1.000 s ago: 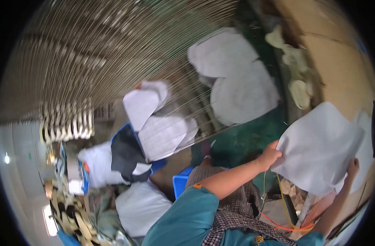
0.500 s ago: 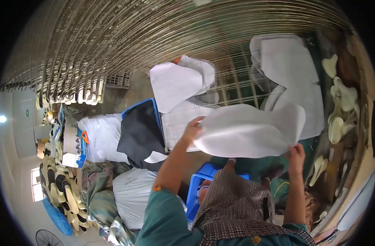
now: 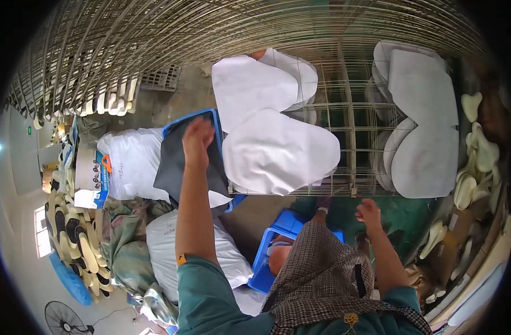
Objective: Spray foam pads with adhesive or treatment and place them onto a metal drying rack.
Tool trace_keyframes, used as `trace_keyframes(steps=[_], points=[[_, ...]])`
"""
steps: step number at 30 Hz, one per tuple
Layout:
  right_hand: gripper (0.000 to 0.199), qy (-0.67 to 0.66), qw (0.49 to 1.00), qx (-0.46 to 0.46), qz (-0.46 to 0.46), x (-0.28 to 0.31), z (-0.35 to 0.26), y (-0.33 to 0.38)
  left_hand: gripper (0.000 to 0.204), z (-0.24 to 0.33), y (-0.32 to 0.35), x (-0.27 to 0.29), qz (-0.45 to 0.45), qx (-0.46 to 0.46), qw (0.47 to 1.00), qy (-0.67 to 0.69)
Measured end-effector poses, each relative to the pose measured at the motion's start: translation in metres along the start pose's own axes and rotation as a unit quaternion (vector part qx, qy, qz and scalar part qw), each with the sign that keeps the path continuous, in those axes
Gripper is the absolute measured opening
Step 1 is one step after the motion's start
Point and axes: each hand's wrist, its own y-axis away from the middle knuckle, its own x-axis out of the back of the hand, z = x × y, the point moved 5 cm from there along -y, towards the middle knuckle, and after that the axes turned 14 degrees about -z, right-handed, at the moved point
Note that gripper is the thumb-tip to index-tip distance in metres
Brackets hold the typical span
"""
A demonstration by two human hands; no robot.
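A white sheet with a wide rounded outline (image 3: pixel 280 151) lies on the near left part of a wire rack (image 3: pixel 353 162), a little wrinkled. Beyond it, another white cut sheet (image 3: pixel 250 86) overlaps further pieces. My left hand (image 3: pixel 198 135) is over a black sheet (image 3: pixel 180 162) that drapes across a blue crate; it holds nothing and its fingers are apart, slightly blurred. Empty too, my right hand (image 3: pixel 369 214) hovers just in front of the rack's near edge with loosely bent, parted fingers. A stack of white cut sheets (image 3: pixel 426 117) rests on the rack's right side.
Wire mesh (image 3: pixel 255 28) spans the far side overhead. White bags (image 3: pixel 196 248) and a blue crate (image 3: pixel 258 273) are near my legs. Pale insole-like shapes (image 3: pixel 476 167) lie at right, more in a pile (image 3: pixel 76 245) at left. Orange-handled scissors (image 3: pixel 106 163) sit by a box.
The white sheet has left both hands and now lies on the rack's near left. My left hand has moved left to the black sheet; my right hand has drawn back slightly left.
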Motion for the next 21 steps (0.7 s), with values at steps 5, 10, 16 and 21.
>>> trace_keyframes(steps=[5,10,16,21], points=[[0.027,-0.017,0.996,0.018,0.090,0.097,0.005,0.039,0.038,0.162,0.005,-0.154,-0.207,-0.183,0.942,0.192],[0.025,-0.082,0.987,0.029,0.135,0.124,0.017,0.052,0.017,0.200,-0.001,-0.195,-0.284,-0.165,0.837,0.438],[0.021,-0.093,0.993,0.018,0.064,0.089,0.051,0.063,0.018,0.111,0.028,-0.174,-0.168,-0.171,0.872,0.427],[0.020,-0.035,0.997,0.050,0.049,0.117,0.064,0.115,0.019,-0.091,0.116,-0.189,-0.117,-0.047,0.896,0.425]])
